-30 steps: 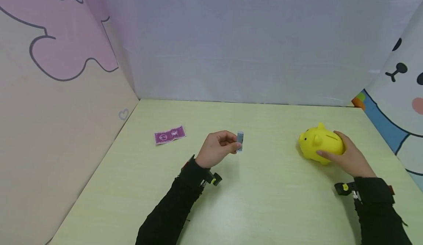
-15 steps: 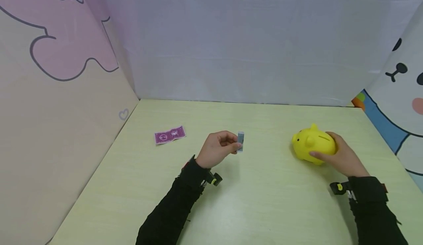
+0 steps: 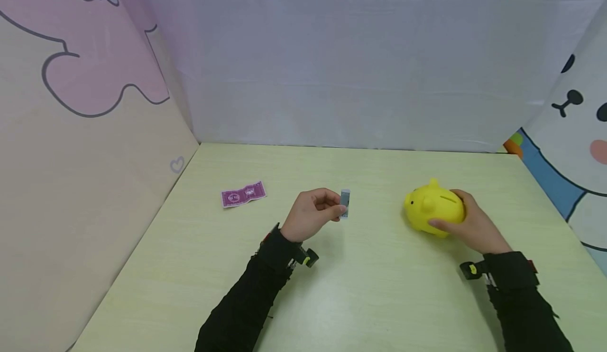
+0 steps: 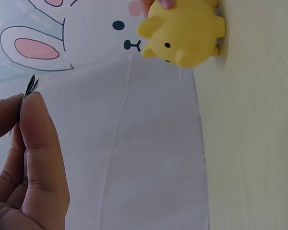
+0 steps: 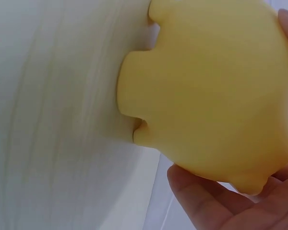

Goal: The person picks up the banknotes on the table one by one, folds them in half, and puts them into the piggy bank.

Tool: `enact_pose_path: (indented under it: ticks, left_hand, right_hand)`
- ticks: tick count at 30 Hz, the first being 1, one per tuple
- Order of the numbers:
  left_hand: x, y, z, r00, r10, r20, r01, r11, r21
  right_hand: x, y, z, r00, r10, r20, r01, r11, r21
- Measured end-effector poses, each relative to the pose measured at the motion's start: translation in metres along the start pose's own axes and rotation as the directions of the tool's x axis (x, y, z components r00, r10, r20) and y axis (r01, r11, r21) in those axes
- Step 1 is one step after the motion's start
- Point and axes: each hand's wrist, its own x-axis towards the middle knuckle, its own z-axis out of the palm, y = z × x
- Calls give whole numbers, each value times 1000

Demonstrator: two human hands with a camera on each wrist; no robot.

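Pinching, left hand (image 3: 310,216): thumb and forefinger clamp a small folded grey note (image 3: 344,203), held upright above the table (image 3: 360,299); seen edge-on from the left wrist.
Gripping, right hand (image 3: 469,225): fingers curl round the rear of a yellow piggy bank (image 3: 432,214), thumb on the near side.
Piggy bank: stands on its feet on the table, snout toward the left hand, slot on top.
Gap: note and piggy bank are apart.
Far left: purple banknote (image 3: 243,194) lies flat near the cartoon-printed wall (image 3: 85,130).
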Motion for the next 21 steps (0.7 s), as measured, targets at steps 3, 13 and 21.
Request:
enact_pose_path:
  ticks: [3,13,21]
  left_hand:
    - [0,0,0,1000,-1,3,1,1000,-6]
    - [0,-1,0,1000,7,10,-7,1000,-2]
    - [-1,0,0,1000,-1,1,1,1000,7]
  right_hand:
    - [0,-4,4,1000,-25,7,25,1000,7]
    - [-2,-20,17,994,-106,13,106,994,27]
    - [0,-30,30,990,-141,13,141,989,40]
